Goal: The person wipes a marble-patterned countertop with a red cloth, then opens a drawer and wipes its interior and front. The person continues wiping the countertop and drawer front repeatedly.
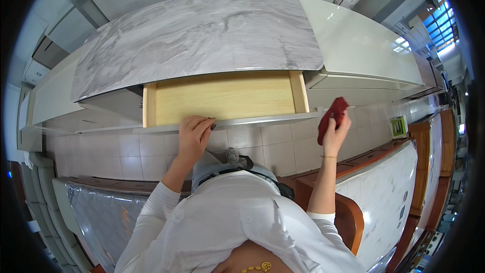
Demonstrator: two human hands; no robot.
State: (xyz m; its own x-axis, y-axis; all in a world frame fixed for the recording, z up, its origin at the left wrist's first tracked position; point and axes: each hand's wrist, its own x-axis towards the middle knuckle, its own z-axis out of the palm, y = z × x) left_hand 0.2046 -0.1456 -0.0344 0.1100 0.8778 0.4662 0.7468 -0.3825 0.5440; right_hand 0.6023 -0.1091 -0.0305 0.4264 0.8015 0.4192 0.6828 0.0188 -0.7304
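A pulled-out wooden drawer (223,96) with a bare pale interior juts from beneath a grey marble-patterned cabinet top (204,34). On the left part of the drawer's front edge, my left hand (195,132) rests with its fingers bent over the rim; its exact hold is partly hidden. My right hand (336,132) grips a dark red cloth (332,119), held in the air to the right of the drawer and near the end of its front panel.
White glossy cabinet sections (360,45) adjoin the marble-patterned top. Behind me stand a plastic-wrapped mattress (102,220) and another mattress in a wooden bed frame (379,193). A green object (398,126) is on the tiled floor (280,149) at right. Grey upholstery lies at far left.
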